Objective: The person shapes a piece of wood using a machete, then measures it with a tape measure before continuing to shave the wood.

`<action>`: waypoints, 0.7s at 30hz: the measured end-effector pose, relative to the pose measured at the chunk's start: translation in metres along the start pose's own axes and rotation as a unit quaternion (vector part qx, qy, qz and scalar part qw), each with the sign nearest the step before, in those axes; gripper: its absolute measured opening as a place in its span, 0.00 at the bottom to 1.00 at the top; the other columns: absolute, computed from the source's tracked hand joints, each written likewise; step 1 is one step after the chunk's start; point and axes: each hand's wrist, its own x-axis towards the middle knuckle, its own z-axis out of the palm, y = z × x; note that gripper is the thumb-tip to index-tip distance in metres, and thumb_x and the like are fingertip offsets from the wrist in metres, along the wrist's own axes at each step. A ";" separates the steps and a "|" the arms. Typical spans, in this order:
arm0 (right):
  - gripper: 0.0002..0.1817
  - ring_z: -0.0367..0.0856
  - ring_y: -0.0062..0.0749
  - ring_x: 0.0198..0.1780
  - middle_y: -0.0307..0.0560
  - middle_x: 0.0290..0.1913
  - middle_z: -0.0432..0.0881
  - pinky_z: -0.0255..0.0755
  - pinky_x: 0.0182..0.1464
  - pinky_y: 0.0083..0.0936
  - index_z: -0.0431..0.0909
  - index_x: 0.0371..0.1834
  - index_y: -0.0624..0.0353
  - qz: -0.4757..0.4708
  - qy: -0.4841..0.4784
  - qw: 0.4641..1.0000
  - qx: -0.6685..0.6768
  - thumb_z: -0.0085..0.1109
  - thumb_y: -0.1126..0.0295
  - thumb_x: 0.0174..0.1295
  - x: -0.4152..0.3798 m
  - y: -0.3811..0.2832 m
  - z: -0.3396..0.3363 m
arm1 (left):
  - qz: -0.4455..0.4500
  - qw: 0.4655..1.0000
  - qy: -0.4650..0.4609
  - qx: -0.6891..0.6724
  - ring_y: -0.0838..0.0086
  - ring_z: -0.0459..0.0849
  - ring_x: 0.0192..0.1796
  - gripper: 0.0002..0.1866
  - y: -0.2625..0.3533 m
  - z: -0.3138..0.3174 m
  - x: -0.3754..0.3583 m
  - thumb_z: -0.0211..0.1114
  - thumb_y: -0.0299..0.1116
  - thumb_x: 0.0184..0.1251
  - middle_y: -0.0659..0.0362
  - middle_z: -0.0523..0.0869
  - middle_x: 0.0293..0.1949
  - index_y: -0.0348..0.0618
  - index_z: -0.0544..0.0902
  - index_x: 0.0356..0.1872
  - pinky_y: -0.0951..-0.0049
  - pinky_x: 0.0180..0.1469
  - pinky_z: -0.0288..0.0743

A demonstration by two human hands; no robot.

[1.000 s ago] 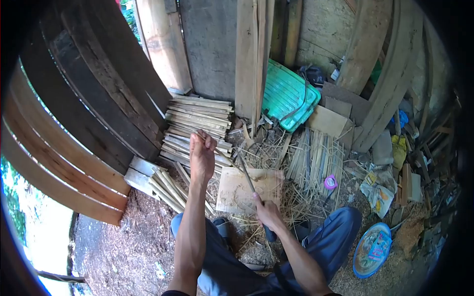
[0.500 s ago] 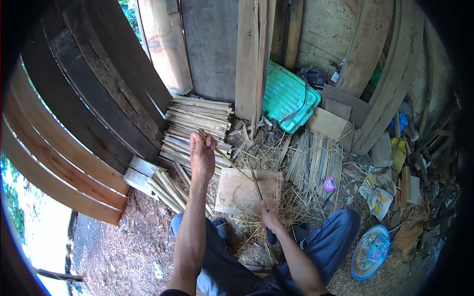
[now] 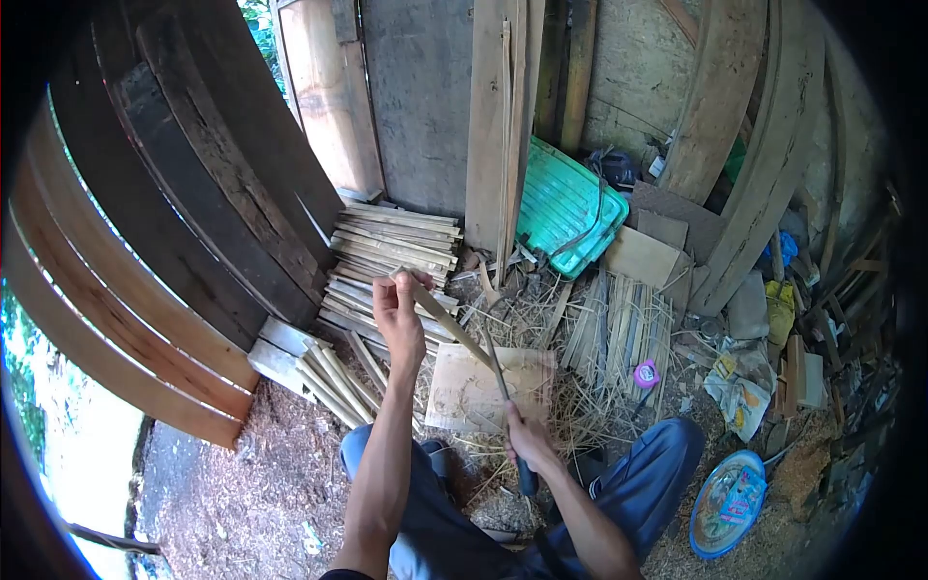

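Observation:
My left hand (image 3: 398,319) is closed on the upper end of a bamboo strip (image 3: 447,322), which slants down to the right over a wooden board (image 3: 459,396). A long-bladed knife (image 3: 498,372) is in my right hand (image 3: 529,441), fingers wrapped near where the blade meets the dark handle. Its blade points up and away, and crosses the lower end of the strip in this view. Thin shavings lie on the board, which rests on the ground between my knees.
Stacked bamboo strips (image 3: 394,242) lie beyond my left hand, with thicker pieces (image 3: 333,382) nearer. More thin strips (image 3: 633,319) are at right beside a pink tape measure (image 3: 646,374). A green plastic crate (image 3: 570,208) leans at the back. A blue-rimmed basin (image 3: 709,551) sits by my right knee.
The bamboo strip now shows its broad face, and my left hand has turned with it. My right hand has shifted slightly, bringing the blade across the strip's lower end.

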 end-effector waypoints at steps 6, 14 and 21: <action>0.32 0.63 0.20 0.09 0.36 0.11 0.63 0.61 0.12 0.21 0.65 0.19 0.59 -0.157 -0.086 0.983 0.032 0.36 0.40 0.65 -0.061 -0.075 0.021 | 0.031 0.992 -0.010 0.124 0.86 0.69 0.32 0.12 -0.005 -0.010 0.003 0.59 0.37 0.67 0.65 0.77 0.29 0.41 0.72 0.29 0.84 0.37 0.62; 0.31 0.63 0.20 0.09 0.36 0.12 0.65 0.60 0.12 0.20 0.65 0.19 0.60 -0.249 -0.049 0.964 0.076 0.35 0.41 0.66 -0.081 -0.117 0.020 | 0.041 0.990 0.004 0.136 0.88 0.66 0.27 0.13 0.003 -0.010 -0.001 0.63 0.35 0.63 0.68 0.74 0.24 0.41 0.72 0.25 0.86 0.28 0.59; 0.32 0.63 0.20 0.09 0.36 0.12 0.65 0.61 0.11 0.20 0.65 0.17 0.58 -0.124 -0.135 0.977 0.114 0.35 0.41 0.66 -0.071 -0.112 0.012 | 0.046 0.985 -0.003 0.164 0.89 0.61 0.23 0.14 0.007 -0.006 -0.002 0.65 0.34 0.62 0.70 0.71 0.19 0.41 0.71 0.22 0.84 0.24 0.53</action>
